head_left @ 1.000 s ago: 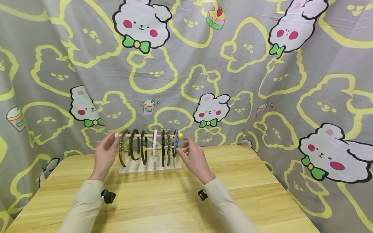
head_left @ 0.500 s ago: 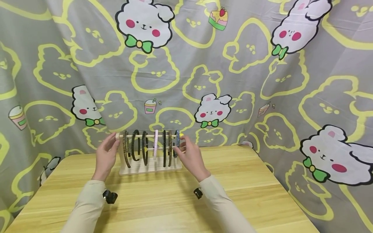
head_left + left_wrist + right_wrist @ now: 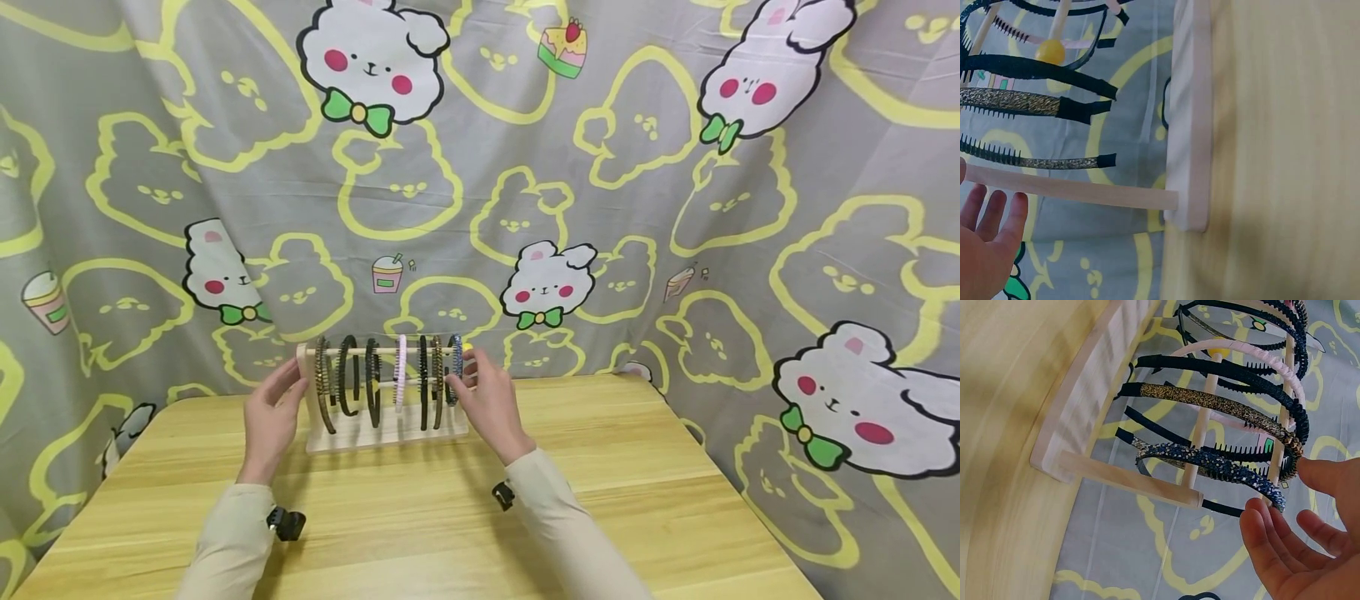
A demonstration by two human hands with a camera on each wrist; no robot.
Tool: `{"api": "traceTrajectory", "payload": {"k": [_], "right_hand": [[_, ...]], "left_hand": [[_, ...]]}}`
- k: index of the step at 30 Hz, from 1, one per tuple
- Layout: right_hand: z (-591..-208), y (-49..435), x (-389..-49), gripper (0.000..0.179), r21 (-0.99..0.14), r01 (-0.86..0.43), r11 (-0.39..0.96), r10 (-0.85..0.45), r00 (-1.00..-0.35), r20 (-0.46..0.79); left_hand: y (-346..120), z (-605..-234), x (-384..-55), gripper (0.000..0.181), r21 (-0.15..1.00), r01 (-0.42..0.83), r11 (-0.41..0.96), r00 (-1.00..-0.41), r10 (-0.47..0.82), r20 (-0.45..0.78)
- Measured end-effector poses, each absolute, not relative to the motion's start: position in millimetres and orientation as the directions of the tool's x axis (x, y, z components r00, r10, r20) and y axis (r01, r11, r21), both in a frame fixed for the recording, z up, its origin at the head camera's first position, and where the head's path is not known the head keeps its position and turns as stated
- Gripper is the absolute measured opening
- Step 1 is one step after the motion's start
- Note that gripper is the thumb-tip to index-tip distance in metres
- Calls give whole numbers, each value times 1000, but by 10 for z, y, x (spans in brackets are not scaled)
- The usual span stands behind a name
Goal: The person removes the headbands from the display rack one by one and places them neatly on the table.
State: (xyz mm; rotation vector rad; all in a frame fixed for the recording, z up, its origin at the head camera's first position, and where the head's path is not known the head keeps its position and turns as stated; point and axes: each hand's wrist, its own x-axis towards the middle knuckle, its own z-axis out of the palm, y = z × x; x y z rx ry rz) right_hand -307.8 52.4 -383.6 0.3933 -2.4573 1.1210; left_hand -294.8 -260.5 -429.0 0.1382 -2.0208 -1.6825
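Note:
A light wooden headband rack (image 3: 375, 437) stands near the table's far side with several headbands on its rods. My left hand (image 3: 272, 412) is at the rack's left post (image 3: 1085, 190), fingers extended and fingertips right at the wood, beside a gold-and-black headband (image 3: 1054, 164). At the opposite end is my right hand (image 3: 487, 404), thumb and fingers apart around the rod's end. In the right wrist view its thumb lies close to a gold glitter headband (image 3: 1210, 406), while its fingertips are by a blue sequined headband (image 3: 1210, 464). A pink headband (image 3: 401, 375) hangs mid-rack between black ones.
The wood-grain table (image 3: 420, 525) extends in front of the rack. A grey curtain (image 3: 450, 200) with yellow outlines and white cartoon animals hangs behind and at both sides. Black wrist cameras (image 3: 287, 523) sit at the sleeves.
My left hand has slid slightly down and nearer along the post. The leftmost headband has shifted right, the rack's left end sits slightly nearer, and my right hand has moved in slightly to the left.

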Motion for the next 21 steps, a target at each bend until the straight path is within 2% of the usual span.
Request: {"api": "traceTrajectory", "payload": {"k": [10,21], "right_hand": [[-3856,508,-3120,43,-663,-401,633,-66,-880,470],[-3869,477,-3135,43,-679,-400,616,-57,-882,468]], "left_hand": [[-2552,-4394,-2895,42,951,271,151,-841,-444,310],[-2511,-4426,-2866,43,957,287,-48,-838,-496,227]]}}
